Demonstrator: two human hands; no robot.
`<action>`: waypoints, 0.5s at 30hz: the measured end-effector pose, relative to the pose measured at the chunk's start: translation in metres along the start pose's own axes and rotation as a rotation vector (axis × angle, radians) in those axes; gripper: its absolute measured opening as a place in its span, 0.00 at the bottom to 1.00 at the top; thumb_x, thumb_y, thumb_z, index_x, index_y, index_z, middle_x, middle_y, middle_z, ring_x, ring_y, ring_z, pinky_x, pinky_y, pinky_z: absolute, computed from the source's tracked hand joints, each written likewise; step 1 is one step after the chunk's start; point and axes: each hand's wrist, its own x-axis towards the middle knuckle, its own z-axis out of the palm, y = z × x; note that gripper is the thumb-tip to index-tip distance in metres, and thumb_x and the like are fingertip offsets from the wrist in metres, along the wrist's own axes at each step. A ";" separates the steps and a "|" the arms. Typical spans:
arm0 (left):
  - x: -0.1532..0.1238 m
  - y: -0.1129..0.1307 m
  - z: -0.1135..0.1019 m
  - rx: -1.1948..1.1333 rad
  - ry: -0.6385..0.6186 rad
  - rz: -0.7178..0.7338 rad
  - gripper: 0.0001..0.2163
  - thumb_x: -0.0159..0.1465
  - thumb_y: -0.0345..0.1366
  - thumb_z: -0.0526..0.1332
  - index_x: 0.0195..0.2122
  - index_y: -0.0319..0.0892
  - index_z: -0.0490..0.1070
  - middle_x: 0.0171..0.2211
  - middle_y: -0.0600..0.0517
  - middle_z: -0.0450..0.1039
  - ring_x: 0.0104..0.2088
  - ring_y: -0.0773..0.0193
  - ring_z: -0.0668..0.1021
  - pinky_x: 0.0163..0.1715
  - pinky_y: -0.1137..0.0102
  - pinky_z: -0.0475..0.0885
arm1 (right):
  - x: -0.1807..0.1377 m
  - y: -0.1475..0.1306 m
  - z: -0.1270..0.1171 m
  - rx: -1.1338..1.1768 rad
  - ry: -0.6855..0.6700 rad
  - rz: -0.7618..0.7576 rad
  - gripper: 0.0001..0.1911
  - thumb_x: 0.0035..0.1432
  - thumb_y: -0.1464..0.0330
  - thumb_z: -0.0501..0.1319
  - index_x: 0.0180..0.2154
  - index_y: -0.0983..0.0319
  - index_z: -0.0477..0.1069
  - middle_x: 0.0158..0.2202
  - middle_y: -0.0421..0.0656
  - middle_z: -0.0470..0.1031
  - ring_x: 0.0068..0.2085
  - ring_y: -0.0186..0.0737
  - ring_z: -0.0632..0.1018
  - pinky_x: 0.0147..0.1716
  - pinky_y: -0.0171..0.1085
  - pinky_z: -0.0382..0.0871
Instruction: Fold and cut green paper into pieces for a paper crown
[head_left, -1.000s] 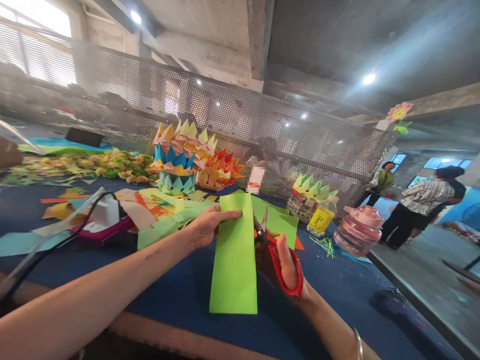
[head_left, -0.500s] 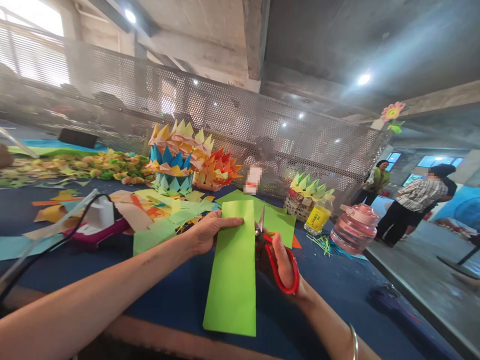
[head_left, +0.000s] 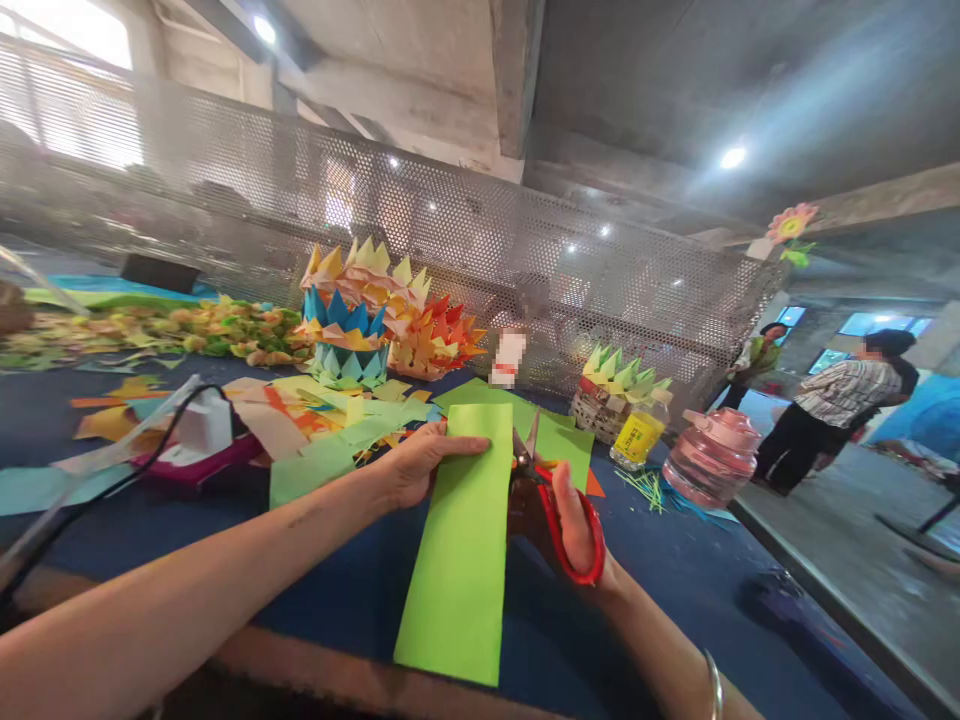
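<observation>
My left hand (head_left: 424, 463) pinches a long strip of bright green paper (head_left: 457, 570) near its far end, thumb lying on top. The strip hangs toward me over the table's front part. In my right hand (head_left: 574, 525) is a pair of red-handled scissors (head_left: 598, 545), thumb through one loop. Their blades point away from me, beside the strip's right edge, parted at the tip; part of them is hidden behind the paper. Beyond the strip lies another green sheet (head_left: 574, 447) on the dark blue table (head_left: 330, 600).
Folded-paper crowns (head_left: 349, 340) stand at the back, near loose paper scraps (head_left: 255, 400). A power strip (head_left: 199, 462) with a black cable lies left. Right are a yellow-labelled bottle (head_left: 640, 432), a pink jug (head_left: 712, 460) and the table edge. Two people (head_left: 847, 390) stand beyond.
The strip's near end has swung slightly left and toward me. My right hand and the scissors have shifted a little to the right. Both hands keep their hold.
</observation>
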 end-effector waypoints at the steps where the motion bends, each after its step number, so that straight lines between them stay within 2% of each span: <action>1: 0.000 -0.001 0.001 -0.001 -0.003 -0.006 0.02 0.56 0.25 0.64 0.30 0.34 0.78 0.25 0.44 0.81 0.22 0.60 0.81 0.24 0.68 0.79 | 0.000 0.000 0.000 -0.002 -0.005 0.002 0.35 0.55 0.43 0.55 0.58 0.54 0.64 0.38 0.46 0.80 0.40 0.53 0.80 0.32 0.47 0.74; 8: 0.000 -0.002 0.001 -0.012 0.001 -0.036 0.03 0.56 0.24 0.64 0.30 0.33 0.78 0.25 0.43 0.80 0.22 0.59 0.81 0.25 0.67 0.79 | 0.000 0.004 -0.004 0.004 -0.010 -0.007 0.36 0.56 0.42 0.52 0.60 0.53 0.61 0.41 0.47 0.79 0.40 0.52 0.79 0.32 0.46 0.73; 15: -0.002 0.000 0.000 -0.065 -0.012 -0.033 0.09 0.52 0.20 0.63 0.34 0.32 0.77 0.27 0.43 0.81 0.24 0.57 0.81 0.27 0.64 0.80 | -0.001 0.003 -0.004 -0.031 0.023 0.013 0.36 0.56 0.41 0.51 0.58 0.56 0.63 0.44 0.47 0.78 0.38 0.47 0.79 0.35 0.44 0.72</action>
